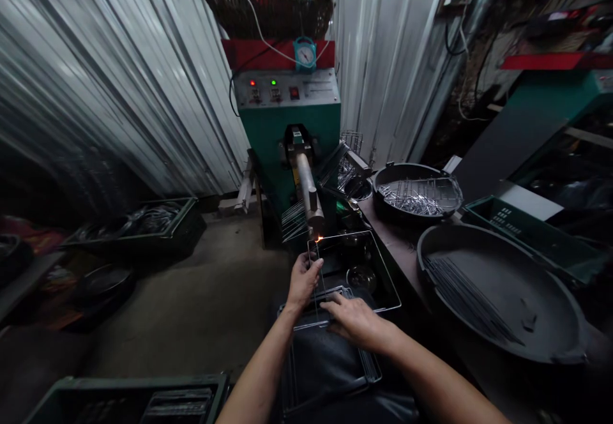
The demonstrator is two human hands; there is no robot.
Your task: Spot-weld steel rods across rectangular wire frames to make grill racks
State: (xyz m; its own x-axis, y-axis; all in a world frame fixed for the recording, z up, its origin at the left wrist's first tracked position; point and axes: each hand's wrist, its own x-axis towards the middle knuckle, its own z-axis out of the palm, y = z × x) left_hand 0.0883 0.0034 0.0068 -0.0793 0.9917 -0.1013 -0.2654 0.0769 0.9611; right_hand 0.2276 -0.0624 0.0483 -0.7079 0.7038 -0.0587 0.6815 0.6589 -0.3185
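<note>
A green spot-welding machine (292, 130) stands ahead with a metal arm (306, 188) reaching toward me. A small spark (318, 239) glows under its tip, at the corner of a thin wire frame (354, 264). My left hand (302, 280) grips that frame's left edge just below the spark. My right hand (353, 318) lies flat, fingers spread, on the frame's near edge. A stack of wire racks (330, 360) lies on my lap beneath both hands.
At right, a round black pan (498, 296) holds several straight wire rods, and a farther pan (416, 194) holds short wire pieces. Green crates sit at right (527, 226), on the floor at left (143, 226) and near the bottom (129, 398). Corrugated metal walls stand behind.
</note>
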